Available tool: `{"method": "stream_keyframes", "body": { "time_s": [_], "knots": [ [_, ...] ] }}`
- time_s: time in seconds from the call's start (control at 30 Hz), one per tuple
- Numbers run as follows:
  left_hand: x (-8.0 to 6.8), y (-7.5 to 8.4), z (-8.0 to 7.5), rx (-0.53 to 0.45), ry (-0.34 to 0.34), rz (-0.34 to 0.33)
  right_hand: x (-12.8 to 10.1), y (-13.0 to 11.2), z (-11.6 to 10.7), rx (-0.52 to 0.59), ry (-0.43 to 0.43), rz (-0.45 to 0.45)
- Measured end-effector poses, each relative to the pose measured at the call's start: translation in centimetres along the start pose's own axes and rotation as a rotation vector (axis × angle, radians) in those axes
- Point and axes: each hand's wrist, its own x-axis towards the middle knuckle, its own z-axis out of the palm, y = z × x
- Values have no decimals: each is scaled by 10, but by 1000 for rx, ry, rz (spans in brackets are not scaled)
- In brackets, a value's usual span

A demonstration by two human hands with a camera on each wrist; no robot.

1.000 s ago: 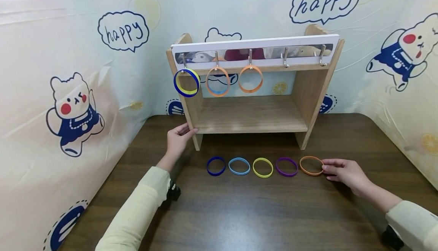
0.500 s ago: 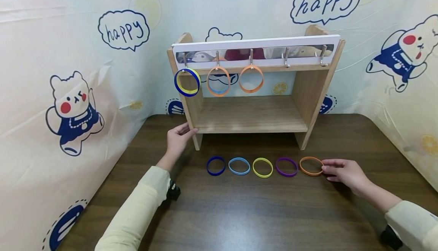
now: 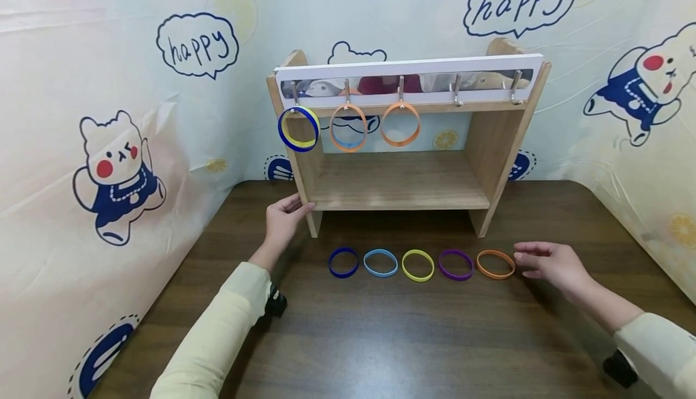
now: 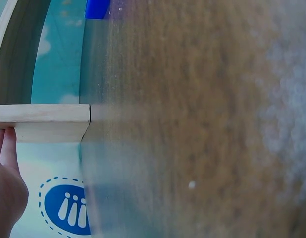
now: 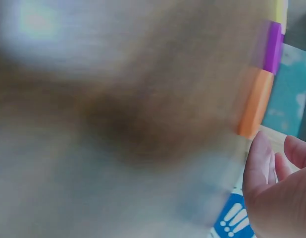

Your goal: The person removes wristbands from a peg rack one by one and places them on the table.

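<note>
My left hand [image 3: 281, 223] pinches the front edge of the left side panel of a wooden hook rack [image 3: 402, 184] between thumb and fingers. My right hand [image 3: 556, 266] is beside the orange wristband [image 3: 496, 277], its fingers loosely bent and holding nothing. That band lies flat at the right end of a row on the table. Leftward from it lie a purple wristband [image 3: 455, 278], a yellow wristband [image 3: 418, 280], a light blue wristband [image 3: 380, 275] and a dark blue wristband [image 3: 344, 276]. In the right wrist view, my fingertips are close to the orange band's edge.
Several metal hooks line the rack's white front strip [image 3: 435, 61]. The left hook carries dark blue and yellow bands [image 3: 300, 149], the second orange and light blue bands [image 3: 348, 150], the third orange [image 3: 401, 144]. The two right hooks [image 3: 457, 94] carry none. A printed cloth stands behind.
My right hand has let go of the orange wristband and drawn slightly away to the right. My left hand keeps its place on the rack.
</note>
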Motion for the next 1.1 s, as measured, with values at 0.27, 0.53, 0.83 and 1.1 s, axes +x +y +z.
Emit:
{"method": "stream_keyframes", "body": {
  "time_s": [0.27,0.53,0.83,1.1],
  "knots": [
    [-1,8,-1,-19,-34,-27,8,-25,-1,36,26,-54],
    [0,1,-1,-24,-11,4,19,-56,10,159,24,-92],
    [-1,-1,-1,-8,-5,3,32,-86,31,478,-14,-216],
    [1,-1,-1,2,-14,27,40,-116,51,570,-29,-302]
  ]
}}
